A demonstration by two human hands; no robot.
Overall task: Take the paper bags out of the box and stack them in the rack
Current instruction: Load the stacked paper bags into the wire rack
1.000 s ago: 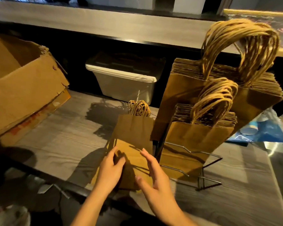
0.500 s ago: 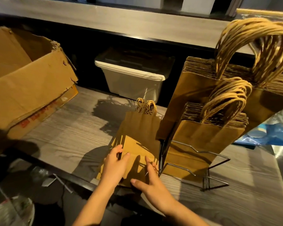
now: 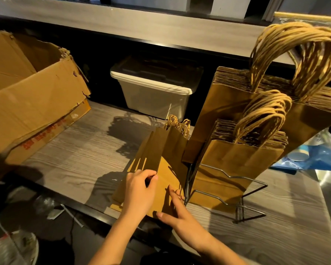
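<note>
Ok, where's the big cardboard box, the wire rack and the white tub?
cardboard box [image 3: 33, 104], head view, on its front wall.
wire rack [image 3: 239, 211], head view, on its upright front wires.
white plastic tub [image 3: 153, 100], head view, on its front side.

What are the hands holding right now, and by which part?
The left hand grips the small paper bags by their folded bottom end; the right hand only rests straight fingers there.
</note>
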